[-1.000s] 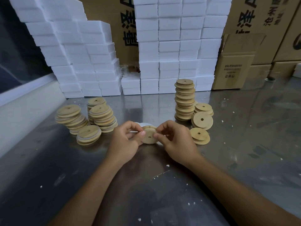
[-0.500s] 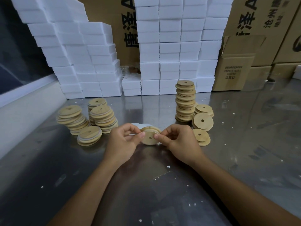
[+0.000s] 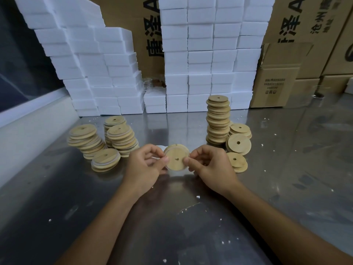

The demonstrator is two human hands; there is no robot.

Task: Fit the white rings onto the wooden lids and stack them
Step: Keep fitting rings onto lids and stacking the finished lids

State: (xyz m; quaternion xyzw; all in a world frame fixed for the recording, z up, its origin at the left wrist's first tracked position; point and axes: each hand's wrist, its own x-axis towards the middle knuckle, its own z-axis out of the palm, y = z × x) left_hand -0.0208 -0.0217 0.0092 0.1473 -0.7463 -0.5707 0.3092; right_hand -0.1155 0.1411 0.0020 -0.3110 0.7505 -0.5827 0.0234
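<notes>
Both my left hand (image 3: pixel 145 165) and right hand (image 3: pixel 210 165) pinch one wooden lid (image 3: pixel 176 158), working its white ring (image 3: pixel 166 150) on. Once seated, I reckon it joins the ringed stacks (image 3: pixel 122 139) at ten o'clock.

Pale tan wooden lids (image 3: pixel 176 159), white foam blocks (image 3: pixel 200 60), brown cartons (image 3: pixel 277 85) with black lettering, grey metal table (image 3: pixel 172 226).

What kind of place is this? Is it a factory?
Probably a small packing workshop or storeroom: brown printed cardboard cartons and stacked white foam boxes line the shiny metal worktable, which holds piles of round wooden lids.
</notes>
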